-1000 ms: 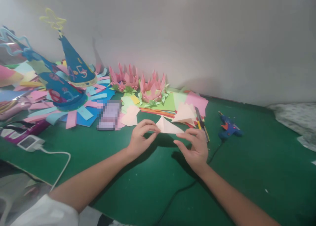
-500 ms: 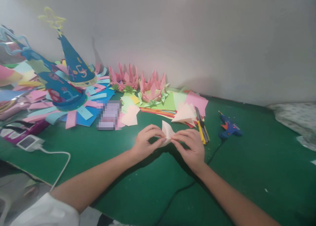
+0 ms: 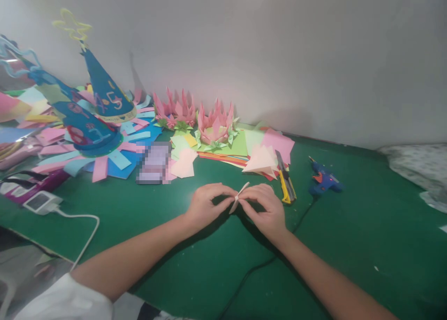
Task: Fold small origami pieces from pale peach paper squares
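Observation:
Between my two hands, just above the green table (image 3: pixel 195 273), is a small pale pink folded paper (image 3: pixel 233 207), seen nearly edge-on as a thin slanting strip. My left hand (image 3: pixel 209 203) pinches it at its middle between thumb and fingertips. From the other side my right hand (image 3: pixel 263 206) pinches the same spot, its fingertips almost meeting those of the left. The fingertips cover part of the folds. Behind the hands lie pale folded paper pieces (image 3: pixel 260 160), with a yellow box cutter (image 3: pixel 287 189) to their right.
A blue glue gun (image 3: pixel 325 179) lies on the right, its black cord (image 3: pixel 251 269) running toward me under my right arm. Pink paper crowns (image 3: pixel 216 119) stand on stacked coloured paper by the wall. Blue cone hats (image 3: pixel 106 89), a blurred-out phone (image 3: pixel 154 163) and a white charger (image 3: pixel 42 202) are on the left.
The paper has been squeezed and turned from a broader, opened shape to a narrow strip. Both hands stay pinched on it, with the right hand shifted slightly left.

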Demonstrator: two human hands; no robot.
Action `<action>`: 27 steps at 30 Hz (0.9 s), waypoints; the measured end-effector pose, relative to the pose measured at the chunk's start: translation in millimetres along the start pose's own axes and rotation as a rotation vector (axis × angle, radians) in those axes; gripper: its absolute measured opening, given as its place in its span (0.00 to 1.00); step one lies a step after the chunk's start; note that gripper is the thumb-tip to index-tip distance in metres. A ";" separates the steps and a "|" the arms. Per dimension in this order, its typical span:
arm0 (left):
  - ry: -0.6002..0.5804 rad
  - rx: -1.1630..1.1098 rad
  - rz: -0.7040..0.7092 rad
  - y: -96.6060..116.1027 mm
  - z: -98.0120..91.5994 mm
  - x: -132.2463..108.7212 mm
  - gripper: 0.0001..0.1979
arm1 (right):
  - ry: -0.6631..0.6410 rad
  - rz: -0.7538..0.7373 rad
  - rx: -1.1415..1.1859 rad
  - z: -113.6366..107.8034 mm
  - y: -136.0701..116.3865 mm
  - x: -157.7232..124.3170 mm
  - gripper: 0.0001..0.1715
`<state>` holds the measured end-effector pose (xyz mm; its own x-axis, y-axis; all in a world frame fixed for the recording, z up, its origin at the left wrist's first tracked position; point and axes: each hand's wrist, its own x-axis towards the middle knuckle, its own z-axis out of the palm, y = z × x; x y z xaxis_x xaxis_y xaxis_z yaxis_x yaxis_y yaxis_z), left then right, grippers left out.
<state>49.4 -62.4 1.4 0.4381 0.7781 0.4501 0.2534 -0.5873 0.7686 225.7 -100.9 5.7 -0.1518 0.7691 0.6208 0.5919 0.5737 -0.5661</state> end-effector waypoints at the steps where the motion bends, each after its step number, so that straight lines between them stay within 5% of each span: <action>1: -0.011 -0.003 -0.019 0.9 -0.3 0.3 0.05 | -0.002 0.002 0.004 0.0 -0.5 0.1 0.06; 7: -0.023 -0.070 -0.061 5.2 -1.8 0.9 0.06 | 0.008 0.006 -0.001 -0.4 -1.8 0.6 0.06; 18: -0.002 0.001 0.146 3.8 -2.0 3.1 0.04 | -0.038 0.020 -0.022 1.2 0.5 -0.1 0.05; 27: -0.078 -0.003 0.092 3.0 2.1 0.4 0.04 | -0.083 -0.003 -0.026 3.1 -2.4 0.9 0.06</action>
<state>52.2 -64.3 2.9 0.5251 0.7012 0.4822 0.2067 -0.6547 0.7270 221.6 -100.6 6.0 -0.2181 0.7889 0.5745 0.6115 0.5692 -0.5495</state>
